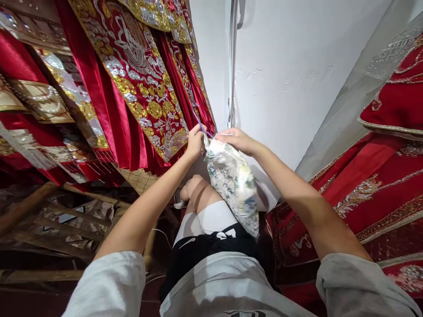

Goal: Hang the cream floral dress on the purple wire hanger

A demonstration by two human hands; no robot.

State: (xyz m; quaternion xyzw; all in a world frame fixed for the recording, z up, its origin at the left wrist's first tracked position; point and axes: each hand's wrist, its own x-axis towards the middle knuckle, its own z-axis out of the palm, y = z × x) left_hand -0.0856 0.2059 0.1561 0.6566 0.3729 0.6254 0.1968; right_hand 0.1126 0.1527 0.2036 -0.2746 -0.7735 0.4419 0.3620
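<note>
In the middle of the view hangs a cream cloth piece [233,182] with a blue, green and yellow floral print, partly blurred. It droops from my hands over my lap. Closed fingers of my left hand [195,141] pinch at its upper left corner, where a thin purple cord or rod [199,119] passes; I cannot tell whether the two are joined. My right hand [238,140] grips the top edge of the cloth, thumb and fingers pressed together. Both hands are close together, in front of the wall and beside the red garments.
Red garments with gold and silver embroidery [145,83] hang on the left. More red beaded garments [373,189] fill the right side. A metal pole [232,61] runs up the white wall [291,53]. A wooden frame [66,240] stands low on the left.
</note>
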